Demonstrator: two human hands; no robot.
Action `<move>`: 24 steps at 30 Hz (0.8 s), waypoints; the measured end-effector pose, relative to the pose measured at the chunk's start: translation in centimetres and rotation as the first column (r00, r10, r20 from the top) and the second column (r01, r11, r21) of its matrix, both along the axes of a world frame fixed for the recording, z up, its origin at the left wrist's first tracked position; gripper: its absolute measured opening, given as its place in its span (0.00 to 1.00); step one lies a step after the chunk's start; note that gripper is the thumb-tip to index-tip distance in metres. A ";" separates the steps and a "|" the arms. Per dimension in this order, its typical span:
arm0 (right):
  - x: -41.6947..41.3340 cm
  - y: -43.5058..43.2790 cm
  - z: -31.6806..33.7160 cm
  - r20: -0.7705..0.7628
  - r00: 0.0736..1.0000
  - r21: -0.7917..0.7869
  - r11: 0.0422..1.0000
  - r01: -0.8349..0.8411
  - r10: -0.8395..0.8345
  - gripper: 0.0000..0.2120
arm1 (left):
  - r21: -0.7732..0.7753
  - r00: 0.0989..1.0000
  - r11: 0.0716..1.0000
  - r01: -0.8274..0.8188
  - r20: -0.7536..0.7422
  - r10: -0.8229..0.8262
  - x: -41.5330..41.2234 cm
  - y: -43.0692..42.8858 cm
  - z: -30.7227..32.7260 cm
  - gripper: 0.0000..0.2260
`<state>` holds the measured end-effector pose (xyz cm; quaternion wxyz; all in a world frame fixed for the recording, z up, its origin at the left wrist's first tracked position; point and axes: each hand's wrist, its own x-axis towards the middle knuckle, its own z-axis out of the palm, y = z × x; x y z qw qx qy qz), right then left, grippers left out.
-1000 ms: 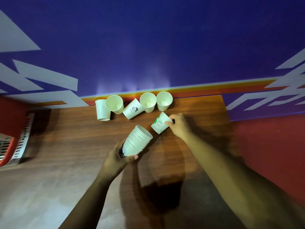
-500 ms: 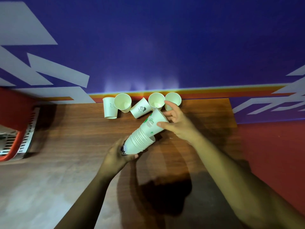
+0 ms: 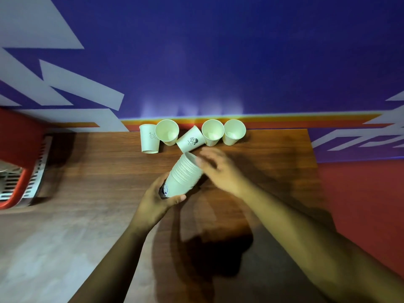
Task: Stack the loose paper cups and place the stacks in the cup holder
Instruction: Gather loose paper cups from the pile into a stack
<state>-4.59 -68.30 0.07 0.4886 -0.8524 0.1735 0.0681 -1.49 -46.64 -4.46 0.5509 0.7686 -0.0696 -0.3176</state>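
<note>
Currently stacking step. Left hand [image 3: 157,197] gripped base of tilted stack [image 3: 183,176], just near of five loose cups [image 3: 192,142] lining far table [image 3: 87,171] edge. Right hand [image 3: 216,169] at stack mouth, blurred; grip indeterminate. Next move probably: fetch nearest cup, nest squarely.

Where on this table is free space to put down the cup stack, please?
Bare wood lies left of the left hand, toward the red-framed rack, and right of the right hand, up to the edge of the table. The back edge is crowded: five loose cups in a row.
</note>
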 end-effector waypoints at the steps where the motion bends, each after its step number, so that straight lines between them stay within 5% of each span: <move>1: 0.7 -1.1 -0.4 0.048 0.992 -0.052 0.992 0.118 -0.116 0.17 | 0.007 1.000 1.000 -0.009 0.008 0.009 0.1 0.3 0.0 0.28; 5: 3.1 -6.3 -2.4 0.022 0.937 -0.448 0.834 0.321 -0.349 0.19 | 0.036 0.999 0.999 -0.034 0.018 0.033 0.4 1.5 -0.5 0.26; 8: 4.1 -7.6 -3.9 -0.073 0.927 -0.559 0.785 0.267 -0.368 0.21 | 0.044 0.999 0.998 -0.033 -0.008 0.033 0.5 2.3 -0.9 0.28; 13: 3.7 -7.7 -5.2 -0.121 0.927 -0.631 0.749 0.204 -0.354 0.11 | 0.053 0.999 0.998 -0.042 -0.014 0.043 0.1 2.7 -1.4 0.29; 18: 0.6 -8.3 -3.9 0.027 0.885 -0.489 0.766 0.417 -0.465 0.11 | 0.058 0.999 0.998 -0.031 -0.021 0.032 0.2 3.4 -1.8 0.29; 24: -0.6 -4.9 0.5 0.069 0.881 -0.066 0.879 0.472 -0.468 0.05 | 0.060 0.999 0.998 -0.011 -0.039 0.013 0.2 2.9 -1.3 0.29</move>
